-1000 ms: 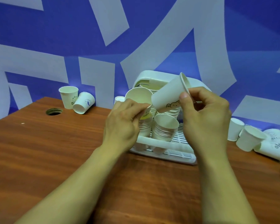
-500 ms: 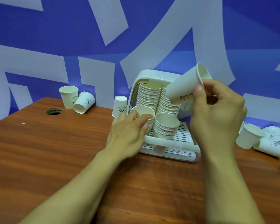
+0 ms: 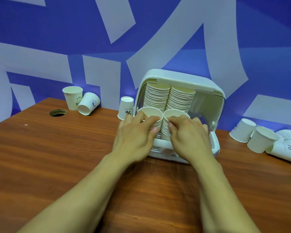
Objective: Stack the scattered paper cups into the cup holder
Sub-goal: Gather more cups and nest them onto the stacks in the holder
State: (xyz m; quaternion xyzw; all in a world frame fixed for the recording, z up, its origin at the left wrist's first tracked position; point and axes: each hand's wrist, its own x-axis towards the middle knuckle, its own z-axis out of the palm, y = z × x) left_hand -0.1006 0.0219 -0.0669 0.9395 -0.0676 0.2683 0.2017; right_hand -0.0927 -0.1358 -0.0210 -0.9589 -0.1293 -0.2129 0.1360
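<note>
A white cup holder (image 3: 207, 84) with its lid raised stands at the back middle of the wooden table (image 3: 57, 162). Two long rows of nested paper cups (image 3: 168, 98) lie inside it. My left hand (image 3: 134, 135) grips the front cup of the left row (image 3: 150, 113). My right hand (image 3: 188, 137) grips the front cup of the right row (image 3: 174, 114). Loose paper cups lie on both sides: two at the back left (image 3: 73, 97), one upside down beside the holder (image 3: 126, 107), several at the right (image 3: 260, 139).
A round cable hole (image 3: 58, 113) is cut in the table at the back left. A blue and white patterned wall (image 3: 57, 39) rises right behind the table. The right table edge carries a lying stack of printed cups (image 3: 288, 147).
My right hand has come down from above the holder and set its cup onto the front of the right row. My left hand has stayed on the left row's front cup.
</note>
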